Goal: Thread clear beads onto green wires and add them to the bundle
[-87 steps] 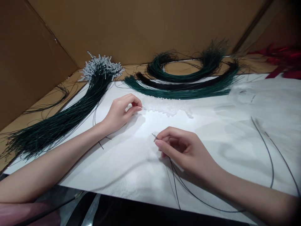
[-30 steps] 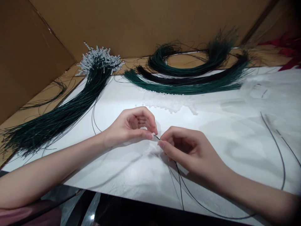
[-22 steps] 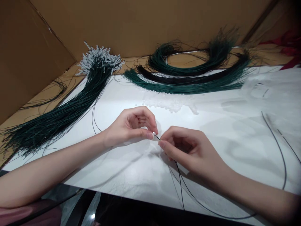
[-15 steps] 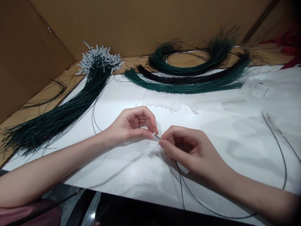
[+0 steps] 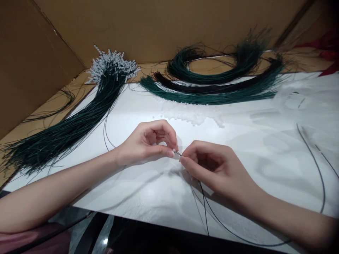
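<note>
My left hand pinches a tiny clear bead between thumb and forefinger. My right hand pinches the tips of thin dark wires, which trail back toward me over the white sheet. Bead and wire tips meet between the two hands. Just beyond my hands lies a pile of clear beads.
A long bundle of dark green wires tipped with white beads fans out at the left. Curved green and black wire bundles lie at the back. Two loose wires rest at the right. Cardboard walls enclose the space.
My left hand came back from the bead pile to meet my right hand, a bead now pinched in it. Over the last second both hands have hardly moved.
</note>
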### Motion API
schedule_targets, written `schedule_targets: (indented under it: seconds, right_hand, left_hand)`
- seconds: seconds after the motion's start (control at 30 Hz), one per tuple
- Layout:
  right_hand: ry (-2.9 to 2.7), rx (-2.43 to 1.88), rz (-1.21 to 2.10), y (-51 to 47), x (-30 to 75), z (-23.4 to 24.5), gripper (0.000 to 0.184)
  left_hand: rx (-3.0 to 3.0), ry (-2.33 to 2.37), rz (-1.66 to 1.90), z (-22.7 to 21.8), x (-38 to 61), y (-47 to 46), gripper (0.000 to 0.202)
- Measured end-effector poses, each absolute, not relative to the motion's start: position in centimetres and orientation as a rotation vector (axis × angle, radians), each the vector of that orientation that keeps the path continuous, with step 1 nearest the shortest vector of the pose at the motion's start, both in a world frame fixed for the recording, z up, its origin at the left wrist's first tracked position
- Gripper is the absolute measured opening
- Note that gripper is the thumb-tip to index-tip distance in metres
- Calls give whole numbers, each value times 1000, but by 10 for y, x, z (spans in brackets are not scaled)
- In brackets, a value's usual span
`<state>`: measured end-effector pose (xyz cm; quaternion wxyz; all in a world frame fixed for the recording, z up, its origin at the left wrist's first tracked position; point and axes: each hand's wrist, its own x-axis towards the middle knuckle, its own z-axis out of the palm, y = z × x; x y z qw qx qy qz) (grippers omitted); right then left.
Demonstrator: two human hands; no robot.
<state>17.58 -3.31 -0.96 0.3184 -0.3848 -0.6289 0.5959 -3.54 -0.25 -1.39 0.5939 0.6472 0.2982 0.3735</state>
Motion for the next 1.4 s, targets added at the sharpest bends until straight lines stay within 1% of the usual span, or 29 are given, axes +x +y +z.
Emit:
schedule_targets:
  seconds: [0.4,0.57,0.77,0.93,1.07,1.4]
  right_hand:
    - [-1662,-1015,1569,-33,176,-11,16]
    - [-1690,-1007,1548,-33,176,-11,16]
    - [-1737,-1006,1525,-33,177,-10,17]
    - [-1777,-1004,1520,-32,176,-9,17]
    - [-1794,-1002,1506,-32,176,-9,18]
    - [-1794,-1001,1497,-32,176,-8,20]
  left_hand:
    - [1716,731,922,-10,-35,-5,18]
    - [1952,774,922,-5,-35,-6,12]
    - [2284,719,914,1,-36,-8,6]
    - [2507,665,852,7,-36,-9,9]
    - [2556,640,831,8,-35,-10,11]
    - [2554,624,826,4,-34,-12,10]
